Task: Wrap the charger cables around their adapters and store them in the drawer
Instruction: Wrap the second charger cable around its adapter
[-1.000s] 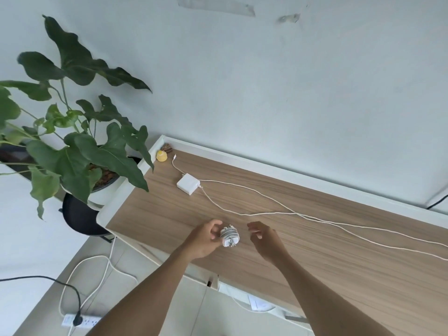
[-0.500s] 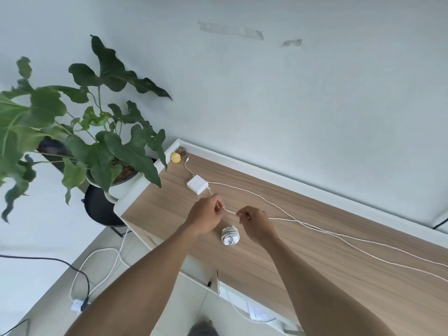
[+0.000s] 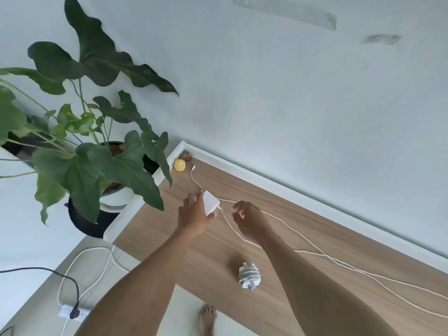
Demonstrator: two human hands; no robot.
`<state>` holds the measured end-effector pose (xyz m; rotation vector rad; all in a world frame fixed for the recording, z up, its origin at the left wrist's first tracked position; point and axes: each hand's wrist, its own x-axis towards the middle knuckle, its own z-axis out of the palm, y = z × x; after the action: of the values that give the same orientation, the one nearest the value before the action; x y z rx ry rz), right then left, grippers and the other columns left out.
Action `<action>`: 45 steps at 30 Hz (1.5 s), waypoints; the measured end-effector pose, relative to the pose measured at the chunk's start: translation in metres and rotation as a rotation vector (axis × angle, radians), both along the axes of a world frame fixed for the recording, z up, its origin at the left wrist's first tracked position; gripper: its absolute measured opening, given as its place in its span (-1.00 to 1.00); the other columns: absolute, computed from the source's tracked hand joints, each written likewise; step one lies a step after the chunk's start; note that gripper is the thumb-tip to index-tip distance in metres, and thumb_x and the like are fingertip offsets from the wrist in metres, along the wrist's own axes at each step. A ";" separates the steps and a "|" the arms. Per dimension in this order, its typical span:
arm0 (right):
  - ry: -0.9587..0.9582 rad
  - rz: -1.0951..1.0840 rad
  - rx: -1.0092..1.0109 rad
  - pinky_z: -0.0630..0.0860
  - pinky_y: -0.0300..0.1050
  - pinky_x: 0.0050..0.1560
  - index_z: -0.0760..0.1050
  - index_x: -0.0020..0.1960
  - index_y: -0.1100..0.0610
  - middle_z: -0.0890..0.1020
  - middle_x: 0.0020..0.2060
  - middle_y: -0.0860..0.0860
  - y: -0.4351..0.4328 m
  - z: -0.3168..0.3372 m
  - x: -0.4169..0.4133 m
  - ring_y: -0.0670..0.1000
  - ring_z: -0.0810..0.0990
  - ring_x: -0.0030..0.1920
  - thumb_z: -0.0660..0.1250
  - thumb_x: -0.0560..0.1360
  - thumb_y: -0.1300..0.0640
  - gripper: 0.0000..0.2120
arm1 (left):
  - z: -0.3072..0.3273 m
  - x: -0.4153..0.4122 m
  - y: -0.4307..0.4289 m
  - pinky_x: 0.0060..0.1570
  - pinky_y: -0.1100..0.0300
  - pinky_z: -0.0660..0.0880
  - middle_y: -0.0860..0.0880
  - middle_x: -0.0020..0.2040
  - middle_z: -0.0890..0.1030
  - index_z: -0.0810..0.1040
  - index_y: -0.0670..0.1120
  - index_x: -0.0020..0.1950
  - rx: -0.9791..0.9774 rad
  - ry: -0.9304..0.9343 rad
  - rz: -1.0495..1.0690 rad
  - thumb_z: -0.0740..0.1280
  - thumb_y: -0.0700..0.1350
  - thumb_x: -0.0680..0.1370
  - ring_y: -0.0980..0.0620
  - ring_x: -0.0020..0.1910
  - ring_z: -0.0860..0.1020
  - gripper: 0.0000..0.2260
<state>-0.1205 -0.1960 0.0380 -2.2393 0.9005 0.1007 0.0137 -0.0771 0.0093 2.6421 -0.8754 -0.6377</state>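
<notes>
Left hand on the flat white adapter, near the desk's far left corner.

The left hand (image 3: 195, 213) grips the white adapter (image 3: 211, 202), fingers curled around its near edge, tilting it up off the wooden desk (image 3: 315, 243). The right hand (image 3: 249, 218) hovers just beside it, fingers loosely curled and half spread, holding nothing. The adapter's long white cable (image 3: 322, 254) trails away across the desk toward the right edge. An already wrapped charger (image 3: 249, 276) sits near the front edge. A small yellow object (image 3: 180, 164) rests in the far left corner, beside a leafy potted plant (image 3: 97, 146).
</notes>
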 end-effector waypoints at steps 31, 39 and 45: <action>-0.511 -0.446 0.288 0.46 -0.18 -0.38 0.51 -0.17 0.11 0.50 -0.44 -0.01 -0.071 0.104 -0.127 0.00 0.53 -0.46 0.12 0.58 0.20 -0.76 | 0.145 -0.116 -0.145 0.00 0.04 0.60 -0.18 0.08 0.57 0.40 -0.10 0.32 -0.858 1.100 0.179 0.34 -0.25 0.56 -0.15 0.00 0.61 -0.65; -0.601 -0.509 0.060 0.47 -0.16 -0.26 0.53 -0.12 0.12 0.48 -0.41 -0.04 -0.089 0.167 -0.286 -0.04 0.49 -0.43 0.10 0.60 0.09 -0.73 | 0.261 -0.261 -0.183 -0.02 0.11 0.60 -0.14 0.15 0.53 0.49 0.00 0.22 -0.984 1.168 -0.126 0.31 -0.23 0.58 -0.15 0.04 0.61 -0.76; -0.569 -0.527 -0.118 0.48 -0.15 -0.31 0.51 -0.21 0.07 0.43 -0.43 -0.02 -0.093 0.192 -0.381 0.00 0.47 -0.44 0.09 0.61 0.04 -0.68 | 0.306 -0.338 -0.163 -0.06 0.13 0.57 -0.07 0.11 0.53 0.45 0.06 0.34 -0.915 1.182 -0.443 0.27 -0.16 0.61 -0.10 -0.03 0.56 -0.69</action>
<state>-0.5015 -0.2893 0.2301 -1.8920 1.1420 -0.8043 -0.3241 -0.2399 0.3149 0.9615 -0.9613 -1.2730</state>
